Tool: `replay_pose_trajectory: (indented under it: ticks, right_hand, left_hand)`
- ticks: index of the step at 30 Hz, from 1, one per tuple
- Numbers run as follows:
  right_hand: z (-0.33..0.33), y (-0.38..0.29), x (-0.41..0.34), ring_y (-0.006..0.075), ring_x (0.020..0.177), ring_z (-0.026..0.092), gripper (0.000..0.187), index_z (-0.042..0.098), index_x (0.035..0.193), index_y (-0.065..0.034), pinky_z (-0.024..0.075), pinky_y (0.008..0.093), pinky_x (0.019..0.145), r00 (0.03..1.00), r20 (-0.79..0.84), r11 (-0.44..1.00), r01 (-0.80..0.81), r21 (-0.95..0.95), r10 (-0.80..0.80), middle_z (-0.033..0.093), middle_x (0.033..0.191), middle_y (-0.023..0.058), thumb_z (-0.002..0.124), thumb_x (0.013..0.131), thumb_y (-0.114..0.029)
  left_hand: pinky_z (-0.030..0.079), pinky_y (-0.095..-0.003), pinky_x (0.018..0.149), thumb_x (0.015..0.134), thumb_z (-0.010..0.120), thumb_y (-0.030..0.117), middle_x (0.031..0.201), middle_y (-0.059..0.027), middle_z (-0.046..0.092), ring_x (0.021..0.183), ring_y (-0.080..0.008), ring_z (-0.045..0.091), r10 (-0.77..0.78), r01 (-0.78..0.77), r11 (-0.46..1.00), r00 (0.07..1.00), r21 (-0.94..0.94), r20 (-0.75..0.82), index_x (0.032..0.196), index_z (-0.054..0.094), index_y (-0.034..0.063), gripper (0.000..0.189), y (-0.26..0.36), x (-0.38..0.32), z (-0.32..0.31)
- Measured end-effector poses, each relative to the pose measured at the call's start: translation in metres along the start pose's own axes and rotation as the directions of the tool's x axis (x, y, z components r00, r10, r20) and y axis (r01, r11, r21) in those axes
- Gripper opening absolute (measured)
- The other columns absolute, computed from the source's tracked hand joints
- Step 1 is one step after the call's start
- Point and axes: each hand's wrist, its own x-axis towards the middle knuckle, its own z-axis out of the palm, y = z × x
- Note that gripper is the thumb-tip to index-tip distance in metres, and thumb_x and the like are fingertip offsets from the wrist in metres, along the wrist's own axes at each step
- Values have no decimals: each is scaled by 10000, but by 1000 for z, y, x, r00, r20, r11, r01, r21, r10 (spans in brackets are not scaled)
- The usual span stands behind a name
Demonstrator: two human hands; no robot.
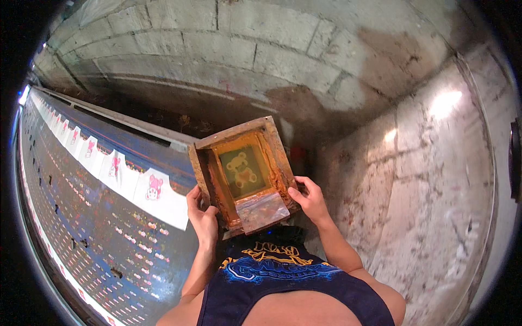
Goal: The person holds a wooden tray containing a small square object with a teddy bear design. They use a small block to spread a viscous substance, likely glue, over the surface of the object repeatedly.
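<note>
Between my two hands is a wooden screen-printing frame [199, 167], tilted in front of my torso. Its mesh shows a pale teddy bear stencil [240, 169] within a dark green rectangle, with orange-brown residue around it. A flat squeegee [263, 212] with a shiny, stained face rests inside, across the frame's near end. My left hand [202, 214] grips the frame's left side, thumb toward me. On the right side, my right hand [309, 197] holds the edge with its thumb on top. Fingers underneath the frame are partly hidden.
A long paint-spotted printing table [110, 232] runs along my left. White fabric pieces [157, 199] with pink bear prints lie in a row on it. Ahead stands a concrete block wall [228, 49]; a stained concrete floor [399, 228] extends to my right.
</note>
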Motion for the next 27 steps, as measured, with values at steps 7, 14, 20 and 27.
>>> replay_pose_trajectory:
  ticks: [7, 14, 20, 27]
  right_hand:
    - [-9, -37, 144, 226, 1103, 657, 475, 630, 1263, 66, 505, 356, 978, 986, 153, 998, 67, -16, -64, 706, 1177, 170, 769, 937, -249]
    - [23, -71, 242, 200, 1070, 660, 460, 623, 1276, 60, 517, 344, 954, 925, 366, 994, 89, 56, -103, 710, 1162, 134, 768, 942, -221]
    - [75, -86, 296, 192, 1055, 659, 452, 617, 1279, 63, 518, 337, 943, 753, 647, 993, 81, 88, -119, 707, 1148, 120, 761, 951, -213]
    - [157, -91, 352, 192, 1060, 657, 443, 622, 1277, 58, 517, 334, 945, 408, 903, 988, 120, 95, -136, 697, 1163, 125, 758, 954, -214]
  left_hand:
    - [369, -390, 1174, 675, 481, -172, 1340, -137, 557, 1328, -272, 521, 44, -56, 996, 985, -65, -167, 1377, 507, -58, 712, 22, 80, 54]
    - [401, -383, 1141, 684, 504, -168, 1315, -140, 573, 1296, -263, 541, 110, -140, 989, 915, -50, -389, 1362, 509, -63, 686, 39, 117, 61]
    - [445, -380, 1093, 679, 514, -144, 1287, -145, 612, 1229, -262, 581, 97, -158, 987, 764, -40, -638, 1346, 521, -58, 673, 19, 112, 43]
    - [449, -351, 1061, 697, 504, -156, 1267, -133, 616, 1215, -253, 586, 32, -64, 998, 445, 4, -895, 1350, 524, -49, 662, 8, 86, 61]
